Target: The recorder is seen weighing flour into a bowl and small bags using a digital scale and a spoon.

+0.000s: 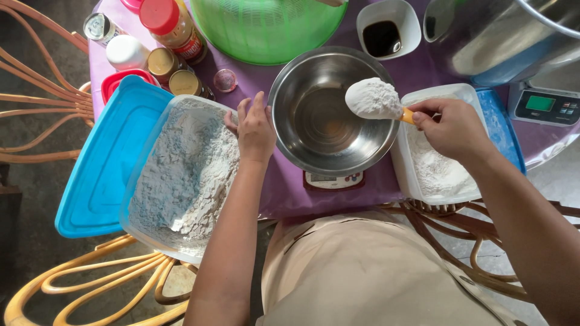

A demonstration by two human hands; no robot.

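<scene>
A heaped scoop of white flour [374,98] hangs over the steel mixing bowl [302,84], above its right half, the bowl otherwise bare inside. The right hand [453,128] has its fingers curled tight round the scoop's orange handle, which pokes out just beside the thumb. Below that hand sits a white tub of flour [432,175] with its blue lid [504,136] tucked underneath, touching the bowl's right side. The bowl stands on a small kitchen scale [333,179] on the purple tablecloth [284,193]. The left hand [255,128] rests on the near rim of a large clear container of flour [181,175], fingers loosely bent and gripping its edge, just left of the bowl. A blue lid [109,157] lies under that container. Behind are a green colander [266,27], spice jars [172,24] and a small white cup of dark liquid [386,30]
</scene>
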